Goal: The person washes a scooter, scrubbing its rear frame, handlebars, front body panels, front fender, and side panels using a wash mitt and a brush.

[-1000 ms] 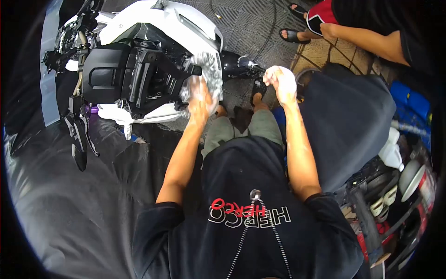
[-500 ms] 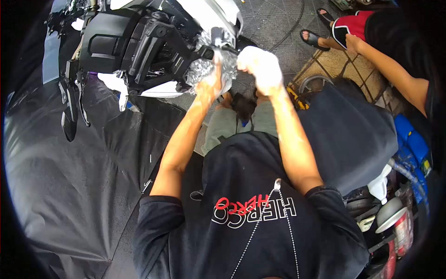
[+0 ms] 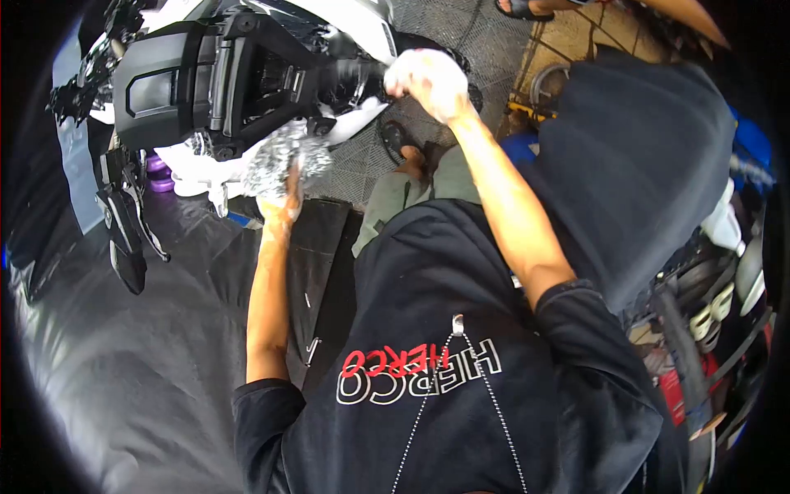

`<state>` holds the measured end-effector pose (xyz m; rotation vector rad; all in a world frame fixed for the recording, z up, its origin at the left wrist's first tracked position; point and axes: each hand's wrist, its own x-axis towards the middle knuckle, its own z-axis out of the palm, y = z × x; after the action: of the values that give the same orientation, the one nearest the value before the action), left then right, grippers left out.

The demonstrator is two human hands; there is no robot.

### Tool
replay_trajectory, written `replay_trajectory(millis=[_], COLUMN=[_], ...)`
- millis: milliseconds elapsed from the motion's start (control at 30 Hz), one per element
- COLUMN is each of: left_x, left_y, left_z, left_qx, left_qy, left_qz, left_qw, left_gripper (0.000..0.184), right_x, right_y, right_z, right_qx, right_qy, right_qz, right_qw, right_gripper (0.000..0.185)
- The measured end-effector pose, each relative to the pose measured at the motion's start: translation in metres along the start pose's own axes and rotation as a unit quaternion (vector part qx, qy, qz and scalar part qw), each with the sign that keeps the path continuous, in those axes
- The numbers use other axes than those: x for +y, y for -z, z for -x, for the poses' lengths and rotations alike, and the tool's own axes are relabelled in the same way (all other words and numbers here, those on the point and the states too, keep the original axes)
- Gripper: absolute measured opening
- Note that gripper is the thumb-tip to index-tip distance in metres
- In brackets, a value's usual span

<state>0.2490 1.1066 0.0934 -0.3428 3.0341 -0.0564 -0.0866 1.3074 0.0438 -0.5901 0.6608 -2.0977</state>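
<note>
My left hand [image 3: 281,202] is closed on a silvery, crinkled clump [image 3: 288,158], held against the lower side of a motorcycle [image 3: 156,86] with black and white panels. The clump hides most of my fingers. White, foam-like stuff covers my right hand [image 3: 429,82], which is raised beside the white bodywork [image 3: 354,18] at the other end. Its fingers are curled in; whatever they may hold is hidden. Between my hands lies a black frame-like part [image 3: 271,78] of the motorcycle.
A black sheet [image 3: 164,354] spreads on the left. A dark cloth-covered bulk [image 3: 634,165] stands close on my right, with assorted parts [image 3: 708,313] beyond it. Grey textured mats [image 3: 485,41] cover the floor ahead, and another person's sandalled foot [image 3: 527,8] is at the top.
My left hand has moved left and down with the silvery clump, away from my right hand. My right hand has shifted slightly left and up. The view has shifted; the other person is mostly out of frame.
</note>
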Motion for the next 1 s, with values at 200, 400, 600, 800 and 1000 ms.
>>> replay_trajectory(millis=[200, 400, 600, 800, 1000], left_x=[0.007, 0.029, -0.021, 0.037, 0.097], left_y=[0.002, 0.028, 0.056, 0.068, 0.018], left_z=[0.004, -0.031, -0.068, -0.081, -0.091], left_qx=[-0.101, 0.030, 0.149, 0.081, -0.032], left_qy=[0.181, 0.294, 0.305, 0.315, 0.342], left_qz=[-0.040, 0.122, -0.078, -0.071, 0.028], left_qw=[0.977, 0.948, 0.937, 0.943, 0.939], left_gripper=[0.074, 0.089, 0.077, 0.063, 0.054], right_x=[0.022, 0.001, -0.018, -0.044, -0.100], right_y=[-0.009, -0.020, -0.037, -0.015, -0.053], right_z=[0.014, 0.008, 0.002, -0.016, -0.133], right_qx=[0.016, -0.006, -0.037, -0.087, -0.251], right_qy=[0.015, 0.065, -0.042, -0.172, -0.049], right_qz=[-0.004, 0.170, 0.222, 0.312, 0.428], right_qw=[1.000, 0.983, 0.973, 0.930, 0.867], right_gripper=[0.039, 0.039, 0.040, 0.040, 0.040])
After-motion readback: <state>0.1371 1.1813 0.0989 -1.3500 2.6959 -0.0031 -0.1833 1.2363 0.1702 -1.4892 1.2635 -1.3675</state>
